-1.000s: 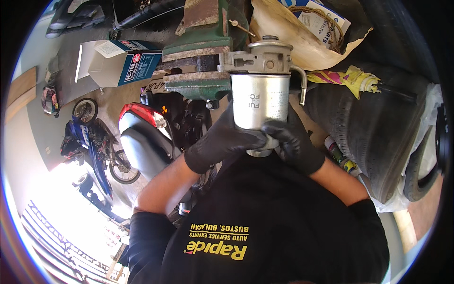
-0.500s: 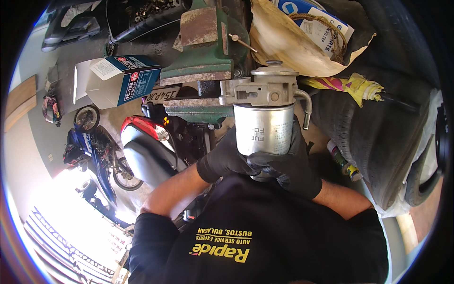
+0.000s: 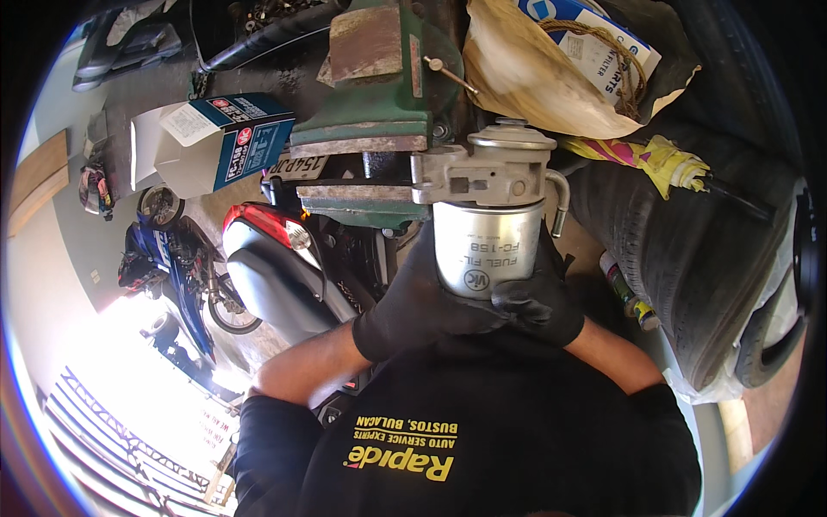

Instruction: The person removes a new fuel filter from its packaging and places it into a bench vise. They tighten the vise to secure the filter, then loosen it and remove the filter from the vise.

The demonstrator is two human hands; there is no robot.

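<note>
A silver canister fuel filter [image 3: 487, 246] hangs under a cast metal filter head [image 3: 482, 179], which has a round cap on top and a bent pipe on its right. The head's left end meets the jaws of a green, rusty bench vise [image 3: 370, 121]. Both my hands wear black gloves. My left hand [image 3: 431, 297] wraps the canister's left side and underside. Against its lower right side presses my right hand [image 3: 543, 302], fingers curled around it. The canister hides part of the fingers on both hands.
An opened blue-and-white carton [image 3: 215, 146] lies left of the vise. Brown paper [image 3: 543, 86] holding a box and rope sits at the back right. A yellow-and-pink folded cloth item [image 3: 663, 164] rests by large black tires [image 3: 655, 250]. Motorcycles [image 3: 267, 267] stand at left.
The canister has turned, bringing its printing more fully to the front. My left hand has shifted around its left side, and my right hand has moved slightly right. The view has shifted a little.
</note>
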